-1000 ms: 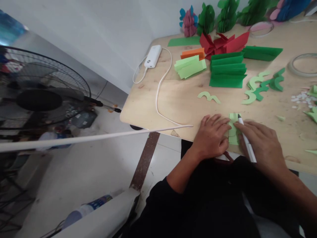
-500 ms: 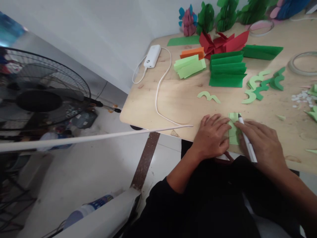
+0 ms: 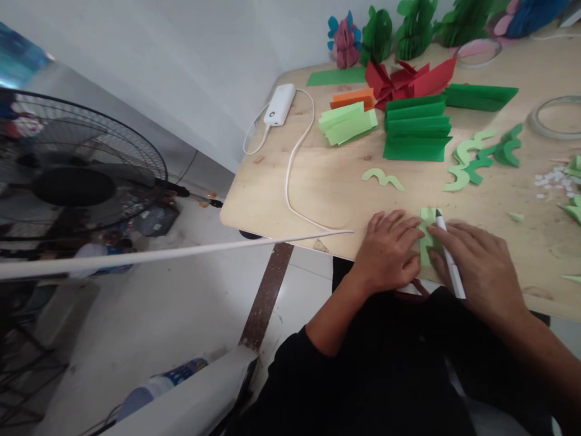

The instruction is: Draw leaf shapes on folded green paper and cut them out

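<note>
"Holding the light green strip (image 3: 430,215) flat: where does each hand rest?"

"The strip lies on the tabletop (image 3: 254,188), near the edge closest to the body, between the hands. The left hand (image 3: 385,251) is palm down, its fingers extended, slightly bent and clasping nothing; the fingertips rest at the strip's left side. The right hand (image 3: 488,266) grasps a white pen (image 3: 451,260) with its fingers, the pen's dark end pointing away from the body."

"Which settings matter?"

"In my judgement, three. First, apply light, even pressure with the left fingertips; too much force could crease or drag the paper. Second, leave the working area uncovered. Third, let the pen move without pushing the strip sideways."

"Is there a line on the strip?"

"Fingers cover part of it; I cannot tell. Note the surroundings: a wavy light green cutout (image 3: 382,176) lies beyond the left hand, and a white cable (image 3: 290,157) runs left of it."
</note>
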A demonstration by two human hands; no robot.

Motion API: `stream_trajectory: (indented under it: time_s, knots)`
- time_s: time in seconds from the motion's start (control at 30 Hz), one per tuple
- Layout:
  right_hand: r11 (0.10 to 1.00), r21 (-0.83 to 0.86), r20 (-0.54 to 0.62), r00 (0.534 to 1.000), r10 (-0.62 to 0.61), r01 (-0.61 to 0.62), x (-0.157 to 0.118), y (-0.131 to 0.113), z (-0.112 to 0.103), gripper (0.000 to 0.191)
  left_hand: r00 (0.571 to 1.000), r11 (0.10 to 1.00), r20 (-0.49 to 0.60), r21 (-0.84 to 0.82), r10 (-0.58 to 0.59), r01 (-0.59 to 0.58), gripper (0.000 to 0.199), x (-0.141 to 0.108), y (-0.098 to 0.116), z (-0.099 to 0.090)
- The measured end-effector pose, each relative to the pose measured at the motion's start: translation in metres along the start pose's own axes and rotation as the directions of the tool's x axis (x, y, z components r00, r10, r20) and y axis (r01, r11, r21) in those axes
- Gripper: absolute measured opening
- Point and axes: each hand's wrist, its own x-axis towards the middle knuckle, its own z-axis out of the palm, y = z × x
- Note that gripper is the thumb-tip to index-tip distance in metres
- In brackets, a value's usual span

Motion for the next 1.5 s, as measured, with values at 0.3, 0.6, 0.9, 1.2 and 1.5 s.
stream_trajectory:
  time_s: [0.3,0.6,0.9,1.2,1.5]
  knots:
    - [1.0,-0.004,0.02,1.0,0.009,-0.009,-0.002,0.0,0.001,0.042,1.0,1.0,0.01,0.004,0.006,-0.006,0.039,0.0,-0.001,0.002]
    - [1.0,0.013,0.04,0.999,0.011,-0.012,-0.006,0.004,0.003,0.039,1.0,1.0,0.008,0.016,0.019,-0.019,0.04,0.0,-0.002,0.002]
    - [0.998,0.062,0.045,0.999,0.007,-0.01,-0.013,0.01,0.01,0.043,1.0,0.999,-0.007,0.026,0.027,-0.027,0.04,-0.003,-0.003,0.003]
    - [0.999,0.048,0.062,0.998,-0.005,0.002,-0.014,0.011,0.011,0.055,0.999,0.998,-0.032,0.041,0.041,-0.04,0.04,-0.003,-0.003,0.004]
    - [0.997,0.077,0.033,0.999,0.026,-0.028,-0.007,0.006,0.006,0.068,0.999,0.998,-0.016,0.051,0.044,-0.043,0.038,-0.002,-0.003,0.002]
